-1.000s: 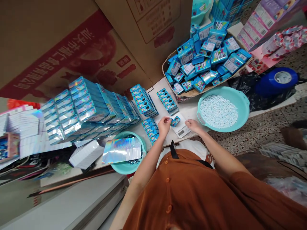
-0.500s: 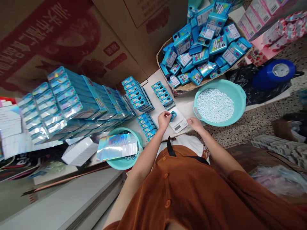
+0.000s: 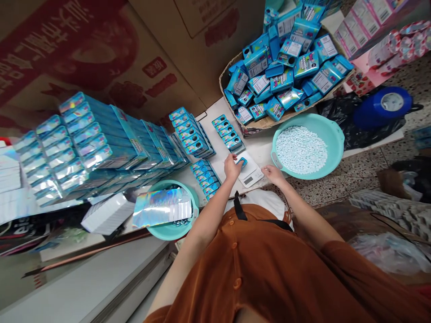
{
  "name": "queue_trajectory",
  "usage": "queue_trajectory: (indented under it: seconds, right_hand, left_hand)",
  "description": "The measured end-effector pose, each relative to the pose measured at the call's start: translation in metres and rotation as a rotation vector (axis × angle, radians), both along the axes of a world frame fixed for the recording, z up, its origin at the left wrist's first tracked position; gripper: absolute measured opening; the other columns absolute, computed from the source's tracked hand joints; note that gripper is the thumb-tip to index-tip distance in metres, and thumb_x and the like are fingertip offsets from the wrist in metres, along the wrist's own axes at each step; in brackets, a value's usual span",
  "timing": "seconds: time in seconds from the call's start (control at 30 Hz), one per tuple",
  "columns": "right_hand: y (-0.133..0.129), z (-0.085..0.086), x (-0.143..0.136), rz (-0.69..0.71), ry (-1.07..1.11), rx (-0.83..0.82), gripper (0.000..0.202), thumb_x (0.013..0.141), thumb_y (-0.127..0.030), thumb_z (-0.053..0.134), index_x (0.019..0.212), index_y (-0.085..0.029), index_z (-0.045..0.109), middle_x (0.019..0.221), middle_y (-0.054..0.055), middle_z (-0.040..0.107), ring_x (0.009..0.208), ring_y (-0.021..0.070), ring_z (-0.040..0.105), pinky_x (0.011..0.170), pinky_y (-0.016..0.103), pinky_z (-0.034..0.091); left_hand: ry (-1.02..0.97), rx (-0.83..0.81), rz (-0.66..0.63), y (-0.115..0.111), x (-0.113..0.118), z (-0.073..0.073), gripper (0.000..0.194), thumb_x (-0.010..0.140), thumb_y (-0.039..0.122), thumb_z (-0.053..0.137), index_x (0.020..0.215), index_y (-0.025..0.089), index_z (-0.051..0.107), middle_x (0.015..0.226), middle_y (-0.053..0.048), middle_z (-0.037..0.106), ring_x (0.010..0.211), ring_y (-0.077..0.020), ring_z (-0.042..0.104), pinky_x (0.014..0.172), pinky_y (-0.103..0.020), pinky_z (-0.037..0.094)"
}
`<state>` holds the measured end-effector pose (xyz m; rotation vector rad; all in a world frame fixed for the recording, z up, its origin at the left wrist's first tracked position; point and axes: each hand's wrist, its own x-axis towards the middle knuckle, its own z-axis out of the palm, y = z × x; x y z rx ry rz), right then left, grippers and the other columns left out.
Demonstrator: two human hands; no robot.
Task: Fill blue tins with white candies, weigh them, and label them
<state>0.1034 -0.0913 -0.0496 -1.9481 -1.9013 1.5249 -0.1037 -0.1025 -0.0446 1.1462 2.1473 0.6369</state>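
Note:
My left hand [image 3: 231, 168] is closed on a small blue candy box [image 3: 241, 162], which stands upright over the white digital scale [image 3: 252, 178]. The box's end with a dark round spot faces up. My right hand [image 3: 274, 175] is at the scale's right edge, its fingers drawn together. Whether anything is in those fingers I cannot make out. Close to the right hand, a turquoise basin [image 3: 332, 154] holds many small pale candies [image 3: 301, 150]. Behind the scale stands a row of blue boxes [image 3: 229, 133] with dark round openings. Another row of blue boxes [image 3: 204, 178] is left of my left hand.
A carton [image 3: 251, 131] heaped with blue boxes stands at the back right. Tall stacks of wrapped blue boxes [image 3: 97, 139] fill the left. A second turquoise basin [image 3: 168, 232] has shiny film sheets [image 3: 164, 206] across it. A blue tape roll [image 3: 384, 107] lies at right.
My left hand has turned slightly and moved a little right, closer around the box on the scale. The right hand stays nearly in place. The whole view has shifted slightly.

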Motion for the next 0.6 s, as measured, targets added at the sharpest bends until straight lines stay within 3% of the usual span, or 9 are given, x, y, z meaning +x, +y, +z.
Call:
queue_trajectory:
  seconds: [0.1, 0.3, 0.6]
  right_hand:
    - [0.004, -0.002, -0.001, -0.005, 0.01, -0.01, 0.024, 0.082, -0.036, 0.05, 0.084, -0.019, 0.067, 0.057, -0.001, 0.061, 0.058, 0.0151, 0.055, 0.059, 0.024, 0.038]
    - [0.009, -0.002, -0.004, -0.015, 0.01, -0.043, 0.024, 0.08, -0.036, 0.052, 0.086, -0.019, 0.068, 0.065, 0.001, 0.063, 0.062, 0.016, 0.056, 0.062, 0.025, 0.039]
    - [0.005, -0.001, -0.005, -0.055, 0.033, -0.053, 0.022, 0.081, -0.035, 0.051, 0.083, -0.02, 0.066, 0.064, 0.0, 0.064, 0.064, 0.0165, 0.059, 0.065, 0.025, 0.042]
  left_hand:
    - [-0.074, -0.075, 0.054, 0.004, -0.003, -0.004, 0.043, 0.066, 0.027, 0.072, 0.107, 0.023, 0.057, 0.091, -0.004, 0.064, 0.083, -0.0187, 0.059, 0.072, -0.028, 0.042]
    - [-0.119, -0.257, -0.019, 0.021, -0.01, -0.011, 0.018, 0.06, 0.027, 0.076, 0.075, 0.024, 0.066, 0.083, -0.004, 0.068, 0.081, -0.0218, 0.061, 0.069, -0.029, 0.043]
    - [-0.181, -0.215, 0.034, 0.017, -0.008, -0.01, 0.019, 0.061, 0.023, 0.075, 0.079, 0.024, 0.069, 0.082, -0.002, 0.068, 0.077, -0.0199, 0.06, 0.07, -0.029, 0.044]
